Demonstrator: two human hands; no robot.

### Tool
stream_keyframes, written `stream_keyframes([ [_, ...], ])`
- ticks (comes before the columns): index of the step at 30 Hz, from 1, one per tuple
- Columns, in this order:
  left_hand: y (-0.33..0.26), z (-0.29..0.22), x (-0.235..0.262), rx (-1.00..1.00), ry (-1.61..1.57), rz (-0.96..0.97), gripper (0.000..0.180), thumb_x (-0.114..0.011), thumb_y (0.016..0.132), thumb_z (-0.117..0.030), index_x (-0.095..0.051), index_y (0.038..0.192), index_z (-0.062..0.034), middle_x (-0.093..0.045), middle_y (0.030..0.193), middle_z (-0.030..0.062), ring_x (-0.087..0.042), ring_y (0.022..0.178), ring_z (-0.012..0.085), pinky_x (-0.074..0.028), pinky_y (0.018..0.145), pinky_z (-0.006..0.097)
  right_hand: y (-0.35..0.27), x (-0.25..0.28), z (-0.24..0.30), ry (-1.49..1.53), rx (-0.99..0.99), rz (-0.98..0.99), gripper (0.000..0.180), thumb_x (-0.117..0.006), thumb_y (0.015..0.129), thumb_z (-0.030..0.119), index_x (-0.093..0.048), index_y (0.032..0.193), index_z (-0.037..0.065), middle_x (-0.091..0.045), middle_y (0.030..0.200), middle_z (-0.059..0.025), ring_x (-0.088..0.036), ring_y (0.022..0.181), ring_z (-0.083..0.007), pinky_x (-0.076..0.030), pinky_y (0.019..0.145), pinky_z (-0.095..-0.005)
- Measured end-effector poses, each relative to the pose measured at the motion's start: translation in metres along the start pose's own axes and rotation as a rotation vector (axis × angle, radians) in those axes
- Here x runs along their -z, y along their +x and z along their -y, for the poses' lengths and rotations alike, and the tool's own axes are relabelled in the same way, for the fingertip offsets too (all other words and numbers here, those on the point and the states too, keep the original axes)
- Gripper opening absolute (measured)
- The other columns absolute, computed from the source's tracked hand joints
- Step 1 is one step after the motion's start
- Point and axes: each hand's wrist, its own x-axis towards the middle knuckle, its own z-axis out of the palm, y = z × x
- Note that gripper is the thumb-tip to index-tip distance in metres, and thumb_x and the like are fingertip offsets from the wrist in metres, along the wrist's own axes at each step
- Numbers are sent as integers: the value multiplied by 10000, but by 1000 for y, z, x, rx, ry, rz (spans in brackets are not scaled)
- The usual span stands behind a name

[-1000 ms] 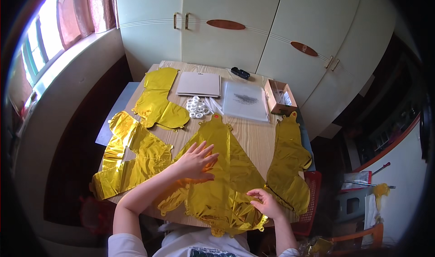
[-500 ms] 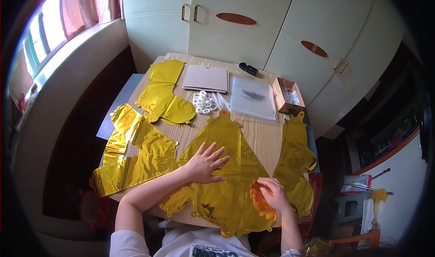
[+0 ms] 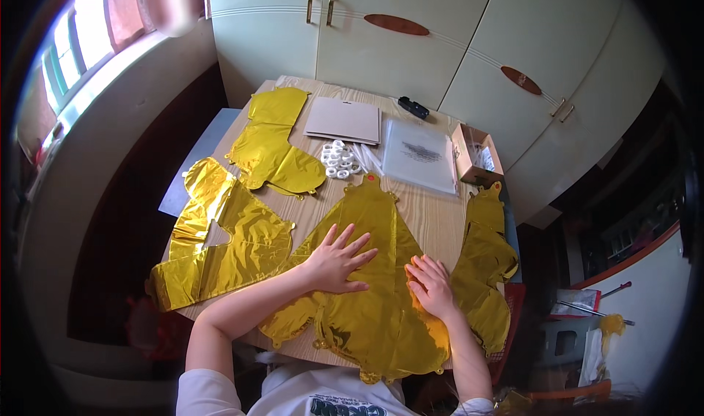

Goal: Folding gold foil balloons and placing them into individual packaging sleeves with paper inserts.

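Observation:
A flat gold foil balloon (image 3: 370, 218) lies spread on the wooden table (image 3: 429, 222) in front of me, its neck pointing away. My left hand (image 3: 336, 258) rests palm down on its middle with the fingers spread. Beside it, my right hand (image 3: 431, 284) also lies flat on the foil near the balloon's right edge, fingers apart. Neither hand grips anything.
More gold foil balloons lie at the left (image 3: 220, 240), far left (image 3: 275, 148) and over the right edge (image 3: 484, 258). White plastic rings (image 3: 336, 159), a beige pad (image 3: 343, 120), a clear sleeve of sheets (image 3: 419, 156), a small cardboard box (image 3: 477, 156) and a black device (image 3: 413, 107) sit farther back.
My right hand came up from the crumpled lower right part of the balloon and now lies flat on the foil. The balloon is spread smoother. My left hand stayed pressed on its middle.

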Motion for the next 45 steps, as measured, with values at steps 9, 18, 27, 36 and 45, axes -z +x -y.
stream_keyframes([
  [9, -1, 1, 1, -8, 30, 21, 855, -388, 865, -764, -295, 1531, -236, -271, 1576, 149, -159, 1453, 463, -118, 1140, 657, 0, -1, 1, -46, 18, -36, 386, -588, 944, 315, -615, 1288, 142, -540, 1389, -108, -440, 1339, -320, -277, 1132, -518],
  [18, 0, 1, 3, -10, 30, 43, 861, -376, 865, -771, -282, 1536, -238, -251, 1585, 144, -156, 1455, 459, -117, 1140, 657, -1, -2, -1, -56, 25, -35, 385, -593, 940, 301, -611, 1290, 142, -535, 1390, -109, -441, 1335, -323, -282, 1127, -538],
  [27, -1, 5, 4, -22, 43, 67, 869, -373, 861, -776, -268, 1540, -245, -237, 1591, 142, -141, 1460, 456, -113, 1150, 640, -1, -1, -1, -59, 23, -25, 381, -589, 941, 289, -609, 1290, 139, -533, 1392, -111, -438, 1335, -330, -282, 1130, -530],
  [36, -1, 7, 4, -35, 52, 79, 872, -382, 860, -772, -261, 1543, -243, -235, 1591, 144, -152, 1457, 456, -122, 1157, 620, 0, 0, 1, -77, 29, -31, 372, -588, 938, 275, -616, 1283, 137, -541, 1384, -106, -447, 1327, -322, -295, 1121, -519],
  [45, 0, 5, 5, -4, 34, 103, 890, -378, 845, -787, -272, 1542, -244, -210, 1603, 125, -115, 1468, 447, -102, 1164, 620, 2, -2, -2, -83, 40, -48, 367, -555, 951, 228, -608, 1301, 128, -548, 1383, -94, -467, 1308, -300, -320, 1107, -480],
])
